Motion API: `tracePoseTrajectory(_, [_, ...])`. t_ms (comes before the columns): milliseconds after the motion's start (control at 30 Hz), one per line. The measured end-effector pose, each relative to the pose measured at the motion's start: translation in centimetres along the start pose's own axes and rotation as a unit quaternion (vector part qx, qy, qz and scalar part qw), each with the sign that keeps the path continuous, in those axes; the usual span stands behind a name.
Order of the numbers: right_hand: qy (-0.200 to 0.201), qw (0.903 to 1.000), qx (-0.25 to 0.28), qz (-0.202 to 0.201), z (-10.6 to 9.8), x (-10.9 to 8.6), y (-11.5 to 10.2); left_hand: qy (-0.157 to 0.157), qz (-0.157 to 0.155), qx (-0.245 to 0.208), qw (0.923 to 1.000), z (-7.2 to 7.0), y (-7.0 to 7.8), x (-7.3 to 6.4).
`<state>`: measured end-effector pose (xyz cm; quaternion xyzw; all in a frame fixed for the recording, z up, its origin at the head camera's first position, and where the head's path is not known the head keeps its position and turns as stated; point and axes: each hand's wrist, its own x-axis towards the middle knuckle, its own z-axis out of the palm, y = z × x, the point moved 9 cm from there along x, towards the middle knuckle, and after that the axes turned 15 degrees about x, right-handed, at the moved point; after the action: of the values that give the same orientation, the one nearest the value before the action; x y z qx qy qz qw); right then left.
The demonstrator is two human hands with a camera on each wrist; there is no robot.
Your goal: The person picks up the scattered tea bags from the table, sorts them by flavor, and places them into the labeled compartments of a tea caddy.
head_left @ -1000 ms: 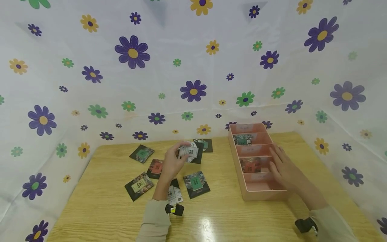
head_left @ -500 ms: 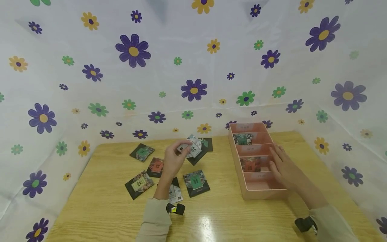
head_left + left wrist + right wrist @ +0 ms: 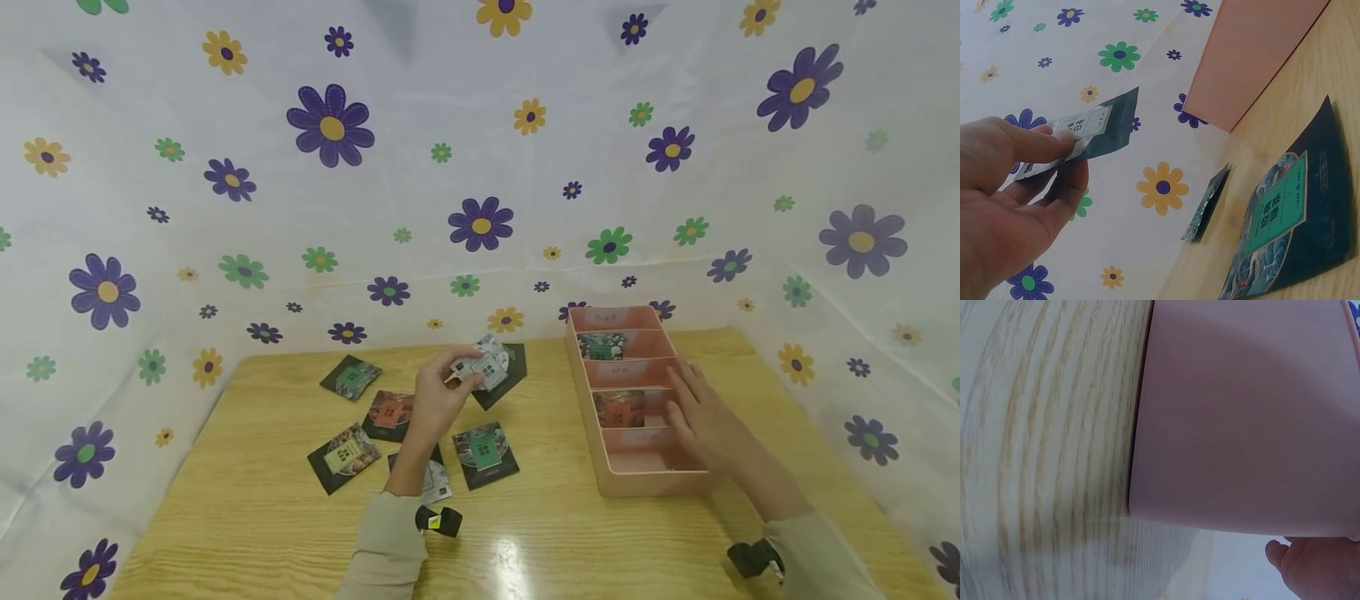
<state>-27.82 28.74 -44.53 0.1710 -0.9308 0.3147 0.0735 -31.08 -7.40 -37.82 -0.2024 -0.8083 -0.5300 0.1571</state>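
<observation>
My left hand (image 3: 438, 396) pinches a flat dark sachet (image 3: 491, 371) with a grey-white label between thumb and fingers. In the left wrist view that sachet (image 3: 1100, 128) is held up above the table, tilted. Behind it in the head view lies a green-labelled sachet (image 3: 517, 357), partly covered. At the right, my right hand (image 3: 705, 421) rests with extended fingers on the right rim of a long pink divided box (image 3: 652, 483). One compartment holds a green-labelled sachet (image 3: 600, 346), another a red-labelled sachet (image 3: 619, 408). The right wrist view shows the box's outer wall (image 3: 1241, 425).
Left of the box lie more sachets: green-labelled (image 3: 351, 377), red-labelled (image 3: 388, 414), yellow-labelled (image 3: 343, 458) and green-labelled (image 3: 486, 454). A grey-labelled sachet (image 3: 437, 479) is partly hidden by my left wrist. A flowered curtain (image 3: 420, 200) encloses the wooden table (image 3: 555, 533).
My left hand has shifted slightly to the right, and the sachet in it has turned from level to tilted. The right hand stays on the box rim.
</observation>
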Motion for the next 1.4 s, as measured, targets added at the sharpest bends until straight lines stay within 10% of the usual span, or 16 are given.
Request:
tracePoseTrajectory(600, [-0.021,0.9996,0.011,0.015,0.3,0.3,0.1,-0.024,-0.009,-0.021,0.9995,4.2,-2.7,0.5])
tracePoseTrajectory(1400, [-0.032,0.9972,-0.052,0.042,0.3,0.2,0.6,-0.048,0.030,-0.016,0.9983,8.8,-0.2,2.4])
